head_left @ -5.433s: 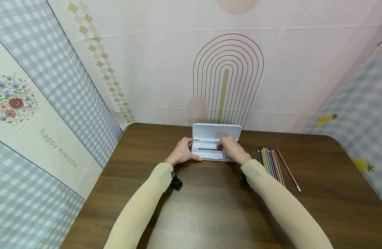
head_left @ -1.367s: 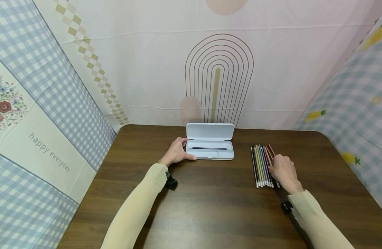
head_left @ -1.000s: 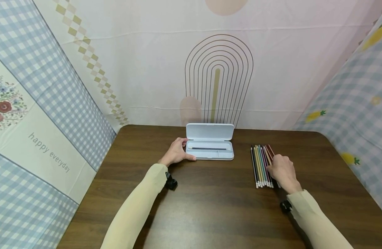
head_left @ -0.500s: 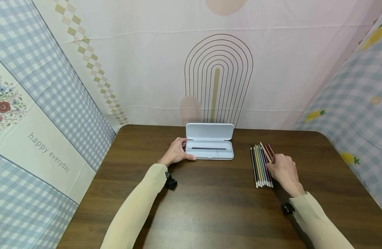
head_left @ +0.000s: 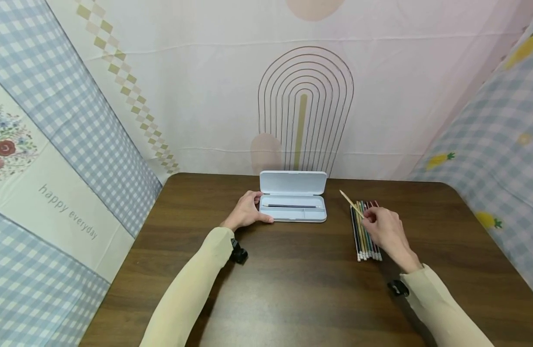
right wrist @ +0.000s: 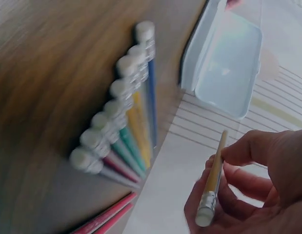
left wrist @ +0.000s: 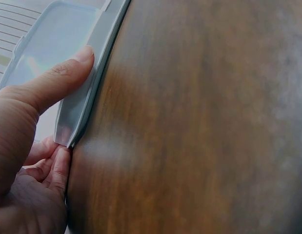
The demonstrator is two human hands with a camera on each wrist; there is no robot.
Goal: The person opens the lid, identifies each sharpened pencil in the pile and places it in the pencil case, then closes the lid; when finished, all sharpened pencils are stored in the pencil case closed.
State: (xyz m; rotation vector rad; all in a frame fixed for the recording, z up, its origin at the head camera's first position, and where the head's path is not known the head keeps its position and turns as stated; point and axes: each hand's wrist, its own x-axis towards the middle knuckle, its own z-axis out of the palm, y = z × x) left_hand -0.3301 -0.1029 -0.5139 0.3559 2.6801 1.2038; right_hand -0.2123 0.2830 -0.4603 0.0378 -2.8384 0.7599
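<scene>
An open light-blue pencil case (head_left: 314,215) stands near the table's back edge with its lid (head_left: 293,183) raised. Inside it lies one dark pencil (head_left: 288,206). My left hand (head_left: 245,211) grips the case's left end, thumb along the front wall and fingers round the side. Between the thumb and fingers of my right hand (head_left: 385,231) is a pale wood-coloured pencil (head_left: 350,202), its white eraser (right wrist: 205,217) towards the right wrist camera. It is held above a row of coloured pencils (head_left: 362,241) that lie side by side, erasers towards me.
Two red pencils (right wrist: 104,214) lie at the right end of the row, partly behind my right hand in the head view. A printed cloth (head_left: 205,96) hangs right behind the brown wooden table (head_left: 292,289).
My right hand has drawn the pale pencil from the row's right side, lifted it and carried it left over the other pencils. The left hand and the case have stayed in place.
</scene>
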